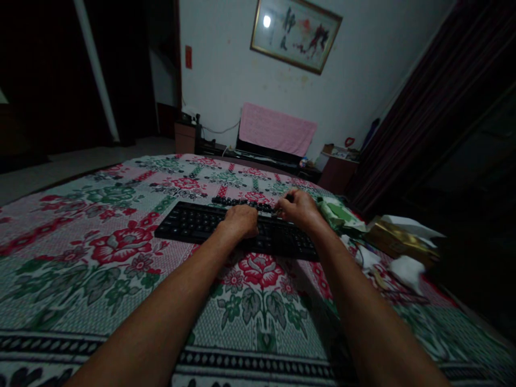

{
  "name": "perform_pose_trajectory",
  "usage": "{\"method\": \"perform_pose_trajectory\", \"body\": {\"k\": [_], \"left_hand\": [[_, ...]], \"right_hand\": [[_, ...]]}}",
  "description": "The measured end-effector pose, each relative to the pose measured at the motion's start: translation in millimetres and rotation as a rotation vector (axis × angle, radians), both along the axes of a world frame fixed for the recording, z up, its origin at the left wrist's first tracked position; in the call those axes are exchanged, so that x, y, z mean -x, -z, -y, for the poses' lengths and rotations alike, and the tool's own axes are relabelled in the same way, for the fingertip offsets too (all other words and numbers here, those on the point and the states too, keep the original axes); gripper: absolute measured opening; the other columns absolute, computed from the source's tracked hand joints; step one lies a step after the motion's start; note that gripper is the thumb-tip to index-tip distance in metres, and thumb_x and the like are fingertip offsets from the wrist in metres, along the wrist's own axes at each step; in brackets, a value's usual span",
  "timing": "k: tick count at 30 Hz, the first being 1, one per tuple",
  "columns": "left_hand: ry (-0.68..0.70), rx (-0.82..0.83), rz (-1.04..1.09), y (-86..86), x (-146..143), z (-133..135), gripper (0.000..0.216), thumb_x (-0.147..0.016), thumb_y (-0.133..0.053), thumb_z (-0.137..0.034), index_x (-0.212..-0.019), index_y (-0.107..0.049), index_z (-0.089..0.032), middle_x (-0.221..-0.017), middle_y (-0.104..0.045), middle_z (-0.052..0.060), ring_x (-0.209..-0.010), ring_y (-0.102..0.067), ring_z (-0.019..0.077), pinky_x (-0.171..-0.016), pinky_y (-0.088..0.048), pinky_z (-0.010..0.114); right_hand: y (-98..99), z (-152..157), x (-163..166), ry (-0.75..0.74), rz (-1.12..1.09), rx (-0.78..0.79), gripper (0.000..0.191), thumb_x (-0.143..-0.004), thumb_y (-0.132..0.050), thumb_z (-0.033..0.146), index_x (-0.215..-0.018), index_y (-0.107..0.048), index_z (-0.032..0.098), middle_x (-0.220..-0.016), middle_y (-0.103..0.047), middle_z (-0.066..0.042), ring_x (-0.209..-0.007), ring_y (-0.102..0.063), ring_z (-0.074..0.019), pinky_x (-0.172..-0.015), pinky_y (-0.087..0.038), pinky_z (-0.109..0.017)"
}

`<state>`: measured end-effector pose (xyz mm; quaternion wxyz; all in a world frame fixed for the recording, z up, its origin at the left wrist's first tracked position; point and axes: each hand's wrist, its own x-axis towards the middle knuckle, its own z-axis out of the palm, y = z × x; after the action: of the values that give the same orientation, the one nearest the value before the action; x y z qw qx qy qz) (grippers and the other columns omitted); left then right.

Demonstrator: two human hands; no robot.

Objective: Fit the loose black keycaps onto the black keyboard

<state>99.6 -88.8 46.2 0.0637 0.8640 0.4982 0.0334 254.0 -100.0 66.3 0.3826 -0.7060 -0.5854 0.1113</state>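
Note:
A black computer keyboard [193, 221] lies across the patterned cover in front of me. My left hand [242, 219] rests on its middle, fingers curled against the keys and mostly hidden under the knuckles. Over the keyboard's far right side, my right hand [299, 207] is closed in a pinch. Something small and dark shows at its fingertips, too dim to identify. Behind the keyboard's far edge runs a row of small black pieces [226, 201] that look like loose keycaps. A small pale label [264, 214] shows between the two hands.
The flowered cover [121, 279] spreads under everything. To the right lie a green and white packet [341, 214], a gold box [397, 237] and crumpled white tissue [407, 267]. Beyond stands a low cabinet with a pink cloth [276, 128] over a dark screen.

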Motion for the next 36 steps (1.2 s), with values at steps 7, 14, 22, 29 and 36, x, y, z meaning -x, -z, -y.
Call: {"method": "perform_pose_trajectory", "body": {"k": [7, 14, 22, 29, 36], "left_hand": [[0.176, -0.120, 0.303, 12.2, -7.0, -5.7, 0.039, -0.077, -0.054, -0.035, -0.112, -0.063, -0.022, -0.106, -0.068, 0.006, -0.102, -0.061, 0.0217, -0.088, -0.046, 0.030], [0.248, -0.121, 0.412, 23.1, -12.4, -11.5, 0.031, -0.081, -0.048, -0.023, -0.104, -0.068, -0.021, -0.097, -0.071, 0.004, -0.093, -0.064, 0.0176, -0.085, -0.045, 0.026], [0.112, -0.226, 0.277, 23.2, -17.2, -6.5, 0.034, -0.088, -0.037, -0.025, -0.100, -0.068, -0.017, -0.095, -0.070, 0.009, -0.090, -0.064, 0.0190, -0.083, -0.047, 0.028], [0.072, -0.271, 0.283, 25.7, -17.1, -10.1, 0.030, -0.087, -0.041, -0.029, -0.094, -0.068, -0.017, -0.094, -0.069, 0.010, -0.092, -0.063, 0.0205, -0.084, -0.047, 0.030], [0.185, -0.274, 0.438, 28.4, -19.3, -10.4, 0.029, -0.081, -0.046, -0.018, -0.106, -0.061, -0.019, -0.103, -0.066, 0.005, -0.098, -0.059, 0.0168, -0.090, -0.044, 0.027]], "right_hand": [[26.0, 11.2, 0.3, -0.092, -0.416, -0.058, 0.006, -0.070, -0.055, 0.023, -0.071, -0.053, 0.017, -0.062, -0.061, 0.001, -0.049, -0.058, -0.0114, -0.046, -0.047, -0.021], [26.3, 12.1, 4.4, -0.099, -0.449, -0.070, 0.009, -0.071, -0.052, 0.026, -0.073, -0.050, 0.018, -0.076, -0.067, -0.003, -0.060, -0.063, -0.0134, -0.052, -0.049, -0.022], [37.5, 5.7, 14.2, -0.211, -0.574, -0.279, 0.020, -0.072, -0.047, 0.031, -0.087, -0.041, 0.022, -0.069, -0.063, 0.002, -0.071, -0.063, -0.0134, -0.070, -0.049, -0.026], [17.9, 14.2, -2.6, 0.074, -0.769, -0.445, 0.017, -0.070, -0.042, 0.025, -0.087, -0.041, 0.023, -0.060, -0.048, 0.007, -0.042, -0.041, -0.0064, -0.039, -0.030, -0.017], [35.5, 22.0, 2.6, -0.164, -0.510, 0.068, 0.024, -0.062, -0.065, 0.034, -0.077, -0.062, 0.015, -0.056, -0.053, 0.005, -0.047, -0.042, -0.0060, -0.042, -0.030, -0.017]]}}
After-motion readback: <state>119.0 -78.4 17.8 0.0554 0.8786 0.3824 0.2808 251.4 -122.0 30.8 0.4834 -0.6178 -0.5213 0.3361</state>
